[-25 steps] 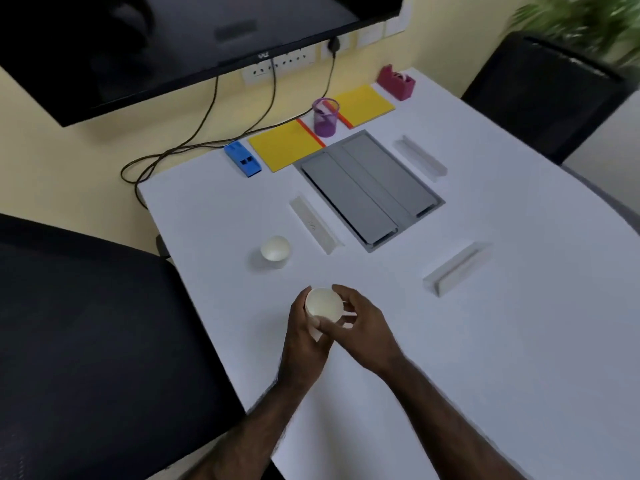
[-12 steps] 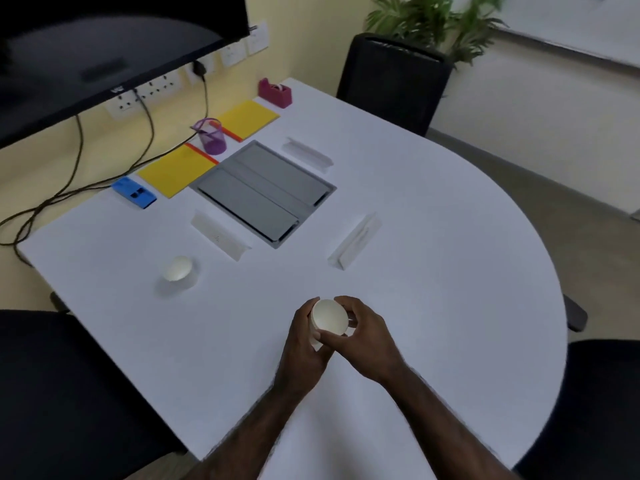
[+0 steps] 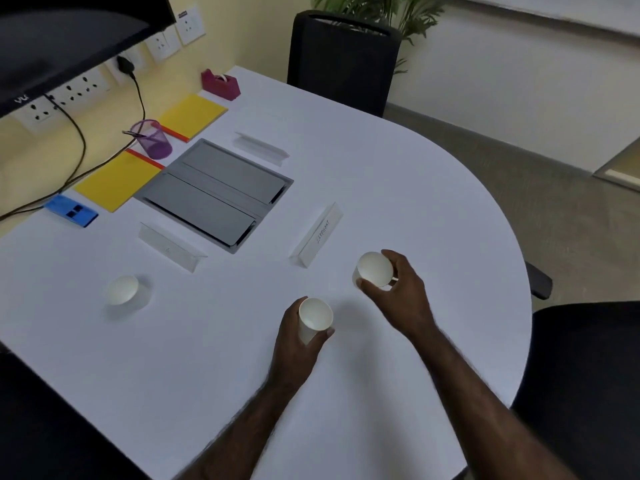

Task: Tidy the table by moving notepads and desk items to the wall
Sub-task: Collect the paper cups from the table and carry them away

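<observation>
My left hand (image 3: 294, 344) grips a white paper cup (image 3: 314, 319) just above the white table (image 3: 398, 202). My right hand (image 3: 401, 292) holds a second white paper cup (image 3: 375, 269), a little further right and farther from me. A third paper cup (image 3: 122, 289) stands alone on the left. By the wall lie two yellow notepads (image 3: 116, 181) (image 3: 192, 114), a purple pen holder (image 3: 152, 140), a blue stapler (image 3: 71, 211) and a maroon tape dispenser (image 3: 220, 84).
A grey cable hatch (image 3: 214, 194) is set into the table's middle. Three white name tents (image 3: 317, 235) (image 3: 171, 245) (image 3: 261, 147) stand around it. Black chairs (image 3: 341, 60) (image 3: 585, 375) sit at the far side and right. Cables hang from wall sockets (image 3: 79, 88) under a monitor.
The two nested cups have been pulled apart: my right hand moved right and away with one, my left keeps the other. The view swung to the right.
</observation>
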A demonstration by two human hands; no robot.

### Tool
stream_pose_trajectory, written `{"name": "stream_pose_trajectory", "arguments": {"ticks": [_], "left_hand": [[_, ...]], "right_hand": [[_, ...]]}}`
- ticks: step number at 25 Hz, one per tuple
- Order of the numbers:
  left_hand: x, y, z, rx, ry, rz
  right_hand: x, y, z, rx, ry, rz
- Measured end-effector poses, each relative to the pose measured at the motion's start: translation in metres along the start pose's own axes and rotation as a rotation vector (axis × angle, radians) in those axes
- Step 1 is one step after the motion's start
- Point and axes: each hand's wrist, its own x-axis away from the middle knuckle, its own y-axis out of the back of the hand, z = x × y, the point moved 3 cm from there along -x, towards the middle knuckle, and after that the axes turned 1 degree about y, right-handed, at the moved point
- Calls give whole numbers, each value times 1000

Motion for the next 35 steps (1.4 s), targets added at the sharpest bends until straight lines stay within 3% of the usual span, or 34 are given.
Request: {"name": "stream_pose_trajectory", "arguments": {"ticks": [7,15,19,26,30,35], "left_hand": [[1,0,-9,36,20,5],[15,22,-27,-4,-20,40],[34,28,-49,11,-77,39],[115,23,-87,62,-202,139],[180,10,-94,75,-230,259],[273,-23,-96,93,-254,428]], "right_hand": [[-47,-23,-75,49,-164,-31],[-31,-30,-79,-33,-162,-130],[24,-18,-58,-70,-92,-155],[161,14,-17,-169,39,32],[249,40,-13,-154,72,134],[356,75,-36,-153,47,68]]}}
